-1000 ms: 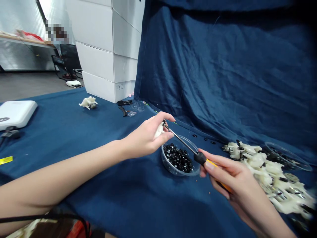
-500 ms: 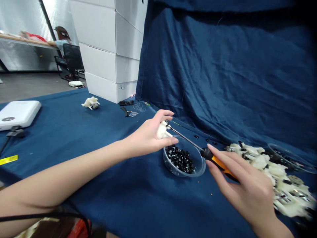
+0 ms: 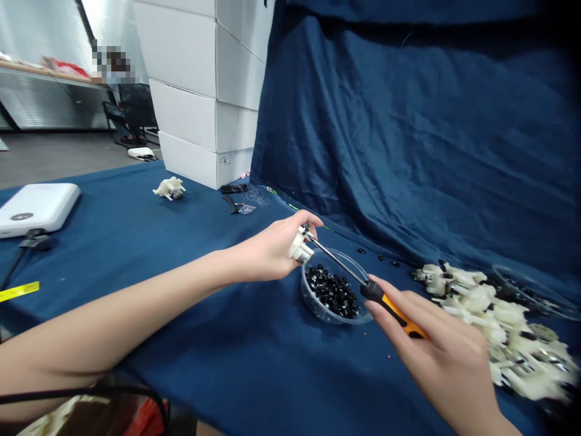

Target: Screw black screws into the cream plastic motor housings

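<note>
My left hand [image 3: 284, 248] is closed around a small white plastic part [image 3: 299, 247] with a black piece at its top. In my right hand [image 3: 431, 339] is a screwdriver [image 3: 394, 312] with an orange and black handle. Its metal shaft slants up to the left, and the tip meets the white part near the black piece. Below the shaft stands a clear round bowl [image 3: 313, 306] holding many small black pieces [image 3: 333, 290]. To the right of my right hand lies a heap of similar white plastic parts [image 3: 508, 315], some with metal bits.
One white part [image 3: 170, 188] lies alone at the left. A white device [image 3: 40, 206] with a black cable is at the far left. Stacked white boxes [image 3: 190, 115] and a blue curtain [image 3: 408, 121] stand behind. Another clear bowl [image 3: 535, 290] is at the right. A person sits in the background.
The screwdriver and my right hand have shifted slightly left. The white part has turned a little in my left hand, whose thumb has moved down out of sight behind it.
</note>
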Demonstrator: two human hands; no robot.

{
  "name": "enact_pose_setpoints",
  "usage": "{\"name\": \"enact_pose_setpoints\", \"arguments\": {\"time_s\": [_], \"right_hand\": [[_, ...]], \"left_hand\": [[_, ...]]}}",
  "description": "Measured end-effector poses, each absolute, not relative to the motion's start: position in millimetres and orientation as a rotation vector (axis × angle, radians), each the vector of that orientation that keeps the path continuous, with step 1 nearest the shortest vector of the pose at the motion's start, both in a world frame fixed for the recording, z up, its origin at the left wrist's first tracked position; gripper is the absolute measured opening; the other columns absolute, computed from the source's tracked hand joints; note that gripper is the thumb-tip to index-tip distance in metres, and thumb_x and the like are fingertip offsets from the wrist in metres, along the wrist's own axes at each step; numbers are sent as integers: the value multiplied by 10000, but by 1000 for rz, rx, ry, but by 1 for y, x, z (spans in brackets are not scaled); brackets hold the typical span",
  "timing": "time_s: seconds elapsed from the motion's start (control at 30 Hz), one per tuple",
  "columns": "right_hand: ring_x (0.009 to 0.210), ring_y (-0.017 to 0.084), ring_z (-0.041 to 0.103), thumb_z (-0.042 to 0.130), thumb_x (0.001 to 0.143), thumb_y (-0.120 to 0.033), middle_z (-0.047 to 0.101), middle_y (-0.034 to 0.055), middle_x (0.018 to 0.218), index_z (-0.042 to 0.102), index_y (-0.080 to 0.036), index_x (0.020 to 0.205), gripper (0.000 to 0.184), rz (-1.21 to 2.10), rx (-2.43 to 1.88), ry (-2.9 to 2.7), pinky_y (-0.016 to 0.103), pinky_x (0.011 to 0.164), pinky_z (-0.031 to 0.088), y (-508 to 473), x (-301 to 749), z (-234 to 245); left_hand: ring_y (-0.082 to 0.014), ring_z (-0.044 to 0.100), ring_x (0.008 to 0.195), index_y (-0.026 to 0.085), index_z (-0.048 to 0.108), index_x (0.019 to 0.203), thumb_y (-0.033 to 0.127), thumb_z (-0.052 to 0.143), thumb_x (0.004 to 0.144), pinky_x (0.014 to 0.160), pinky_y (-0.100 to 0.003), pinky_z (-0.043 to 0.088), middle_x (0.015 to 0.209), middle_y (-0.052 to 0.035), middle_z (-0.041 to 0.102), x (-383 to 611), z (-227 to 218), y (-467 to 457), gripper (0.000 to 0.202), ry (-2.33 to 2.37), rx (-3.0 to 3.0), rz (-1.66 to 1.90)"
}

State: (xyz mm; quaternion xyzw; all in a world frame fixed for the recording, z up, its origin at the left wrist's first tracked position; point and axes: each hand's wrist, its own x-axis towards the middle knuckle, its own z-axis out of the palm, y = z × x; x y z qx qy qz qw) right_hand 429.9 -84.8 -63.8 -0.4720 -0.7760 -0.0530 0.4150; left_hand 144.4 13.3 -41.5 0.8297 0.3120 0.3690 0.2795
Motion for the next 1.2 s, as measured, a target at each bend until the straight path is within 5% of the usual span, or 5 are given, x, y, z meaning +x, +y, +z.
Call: {"name": "enact_pose_setpoints", "arguments": {"time_s": [0.27,0.43,0.63,1.0,1.2], "right_hand": [[439,20,291,774,887,-712,609,-5,693,662,-172,879,552,1568,-1403,-1428,188,431,156,-83,431,-37],[732,177,720,814,927,-532,790,54,1022,733,-255,1166,375,385,-1427,-1739,286,635,545,-82,432,-47],[629,120,686,703,1047,-197,810,6,981,638,-236,1521,479,-784,-1126,-2132,309,620,433,-86,435,-64],[442,79,425,694,956,-710,615,22,657,748,-180,811,552,1106,-1456,-1564,223,403,314,-84,433,-54],[366,-12,194,762,898,-726,496,-58,595,768,-177,1033,565,1992,-1228,-1092,169,383,136,-78,433,-55]], "left_hand": [[-241,690,1148,219,560,1286,35,671,813,970,-383,524,1280,-97,700,146,-39,8,520,766,2283,1090],[-217,695,1014,203,513,1361,106,756,775,837,-346,548,1243,-102,691,151,-46,7,641,840,2025,1031],[-218,695,939,157,585,1289,102,745,722,811,-360,551,1118,-94,721,152,-40,4,592,978,1874,886],[-242,671,1125,206,589,1226,-18,605,783,995,-398,541,1240,-86,687,145,-37,5,496,917,2387,1122],[-259,606,1295,217,574,1274,-54,530,870,1164,-467,491,1327,-122,643,139,-33,10,489,513,2639,1422]]}}
